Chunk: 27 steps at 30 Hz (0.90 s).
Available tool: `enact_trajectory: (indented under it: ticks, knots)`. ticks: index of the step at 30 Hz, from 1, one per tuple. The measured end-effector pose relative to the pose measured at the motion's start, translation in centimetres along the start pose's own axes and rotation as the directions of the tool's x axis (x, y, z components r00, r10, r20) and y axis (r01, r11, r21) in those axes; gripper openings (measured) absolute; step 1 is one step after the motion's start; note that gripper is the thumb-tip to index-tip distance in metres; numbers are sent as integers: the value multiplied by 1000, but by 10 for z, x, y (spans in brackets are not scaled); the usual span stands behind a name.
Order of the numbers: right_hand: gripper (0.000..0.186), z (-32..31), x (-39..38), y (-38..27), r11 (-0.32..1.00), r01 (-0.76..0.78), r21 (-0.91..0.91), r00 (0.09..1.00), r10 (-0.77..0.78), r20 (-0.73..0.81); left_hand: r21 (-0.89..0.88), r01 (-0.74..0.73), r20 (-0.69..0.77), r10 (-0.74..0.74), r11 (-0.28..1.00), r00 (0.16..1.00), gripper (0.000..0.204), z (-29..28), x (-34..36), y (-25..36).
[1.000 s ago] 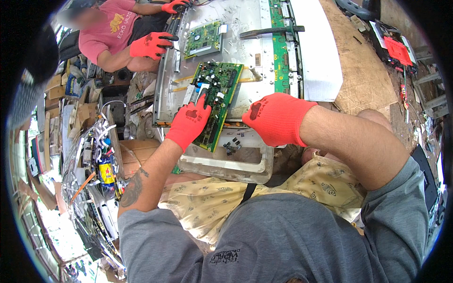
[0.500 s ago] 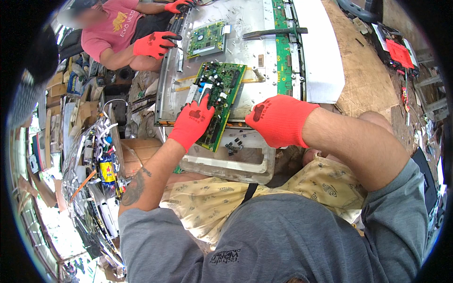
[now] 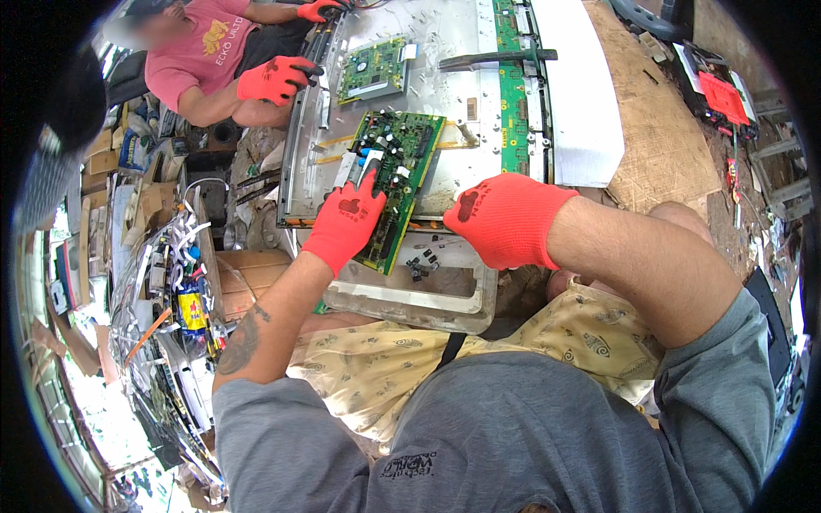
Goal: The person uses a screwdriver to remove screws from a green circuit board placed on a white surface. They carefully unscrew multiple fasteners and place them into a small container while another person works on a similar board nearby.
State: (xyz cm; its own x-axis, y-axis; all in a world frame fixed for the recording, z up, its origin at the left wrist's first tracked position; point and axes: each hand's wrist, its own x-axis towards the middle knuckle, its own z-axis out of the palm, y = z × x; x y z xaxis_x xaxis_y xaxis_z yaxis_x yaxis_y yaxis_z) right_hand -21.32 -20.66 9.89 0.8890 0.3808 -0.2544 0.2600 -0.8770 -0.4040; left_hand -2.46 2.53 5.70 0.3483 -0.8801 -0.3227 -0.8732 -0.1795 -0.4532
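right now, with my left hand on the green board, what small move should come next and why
Perhaps ease the green circuit board a little farther onto the silver panel with the left hand: its near end juts past the panel's near edge, and the closed right hand sits apart from it.

A metal panel (image 3: 436, 94) carries two green circuit boards (image 3: 409, 137) and a dark tool (image 3: 496, 58).

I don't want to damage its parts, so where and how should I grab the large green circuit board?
Probably by the circuit board's long right edge, coming from the right with your right hand. A narrow, mostly bare-looking strip runs along that edge, while parts crowd the upward face, and your left hand covers the lower left side.
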Motion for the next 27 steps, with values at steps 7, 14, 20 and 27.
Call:
enact_trajectory:
  ticks: [7,14,20,27]
  knots:
    - [29,-1,0,-1,1000,-5,19,1000,5,-15,22,33,114,-36,999,993,26,1,4,3]
    - [27,-6,-1,-2,1000,-16,21,999,15,33,56,-57,-25,58,997,998,31,11,-2,-4]
    - [28,-1,2,-1,1000,-16,15,1000,16,22,-8,-68,-19,68,998,998,31,10,-2,-6]
    - [30,-3,3,-1,1000,-7,-4,999,7,43,-118,21,60,-14,993,998,26,6,1,-5]
